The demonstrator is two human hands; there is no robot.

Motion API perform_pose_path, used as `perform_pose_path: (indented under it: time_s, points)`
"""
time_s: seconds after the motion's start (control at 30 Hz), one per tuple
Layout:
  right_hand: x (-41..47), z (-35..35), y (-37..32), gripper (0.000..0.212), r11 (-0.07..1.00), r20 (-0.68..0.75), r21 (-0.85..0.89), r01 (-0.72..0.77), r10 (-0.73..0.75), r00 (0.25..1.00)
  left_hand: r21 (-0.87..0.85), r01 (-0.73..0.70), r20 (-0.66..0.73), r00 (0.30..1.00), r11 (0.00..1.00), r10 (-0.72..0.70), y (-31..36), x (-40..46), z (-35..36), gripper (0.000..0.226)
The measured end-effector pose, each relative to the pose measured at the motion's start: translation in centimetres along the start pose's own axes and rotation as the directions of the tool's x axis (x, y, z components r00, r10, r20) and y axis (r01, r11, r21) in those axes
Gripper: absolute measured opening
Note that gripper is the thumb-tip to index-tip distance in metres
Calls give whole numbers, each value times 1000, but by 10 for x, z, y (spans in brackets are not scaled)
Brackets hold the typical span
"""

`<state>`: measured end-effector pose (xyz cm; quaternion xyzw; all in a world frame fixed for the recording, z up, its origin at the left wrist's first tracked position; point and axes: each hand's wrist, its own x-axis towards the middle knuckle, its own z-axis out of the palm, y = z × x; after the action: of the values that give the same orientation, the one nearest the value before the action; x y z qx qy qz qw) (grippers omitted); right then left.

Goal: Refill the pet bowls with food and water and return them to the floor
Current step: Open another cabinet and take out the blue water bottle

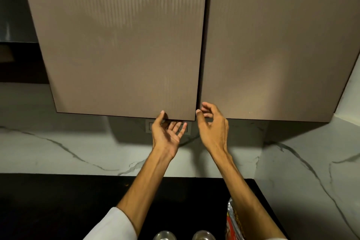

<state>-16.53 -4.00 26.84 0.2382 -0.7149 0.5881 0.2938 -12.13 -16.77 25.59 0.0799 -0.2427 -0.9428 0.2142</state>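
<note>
Head view: at the bottom edge, two metal pet bowls (165,235) (203,235) are sitting side by side on the black desk (58,206), only their far rims showing. A red and silver food bag (232,220) is standing just to their right, partly hidden behind the right forearm. A white sleeve (118,226) is covering the left arm near the elbow. Both bowls and the bag are lying well below and apart from both hands, which are touching none of them.

Further out, both arms are reaching up toward the wall cabinet. The left hand (165,132) is turned palm up, its thumb resting at the bottom edge of the left cabinet door (120,45) near that door's lower right corner, its fingers (178,127) straight and spread beneath the edge. The right hand (212,126) is hovering at the seam beside the right cabinet door (282,45), fingers loosely curled, holding nothing; contact with the door cannot be confirmed.

Behind the hands, a wall socket (149,126) is sitting in the marble backsplash (58,152).
</note>
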Motion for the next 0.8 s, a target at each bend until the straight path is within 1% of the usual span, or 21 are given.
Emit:
perform_pose_path:
  time_s: [0.1, 0.2, 0.4, 0.53, 0.67, 0.8]
  points:
    - [4, -1, -12, 36, 999, 25, 30, -34, 34, 999, -6, 8, -1, 1000, 1000, -8, 2, -7, -5, 56]
    - [4, -6, -25, 38, 996, 55, 70, -60, 56, 997, -10, 16, 5, 1000, 1000, -16, 4, -18, -9, 58]
    - [-6, -16, -49, 36, 995, 27, 96, -29, 26, 999, 10, 58, 24, 998, 998, -58, 10, -54, -13, 42]
    - [-25, -21, -67, 37, 997, 24, 82, 15, -17, 1000, 47, 92, 35, 995, 995, -93, 17, -79, -21, 24]
    - [-44, -30, -87, 35, 992, 24, 120, 43, -47, 999, 70, 105, 34, 994, 992, -107, 28, -110, -26, 27]
    - [-69, -38, -110, 30, 981, 53, 178, 81, -92, 994, 81, 105, 32, 994, 991, -108, 40, -144, -31, 19]
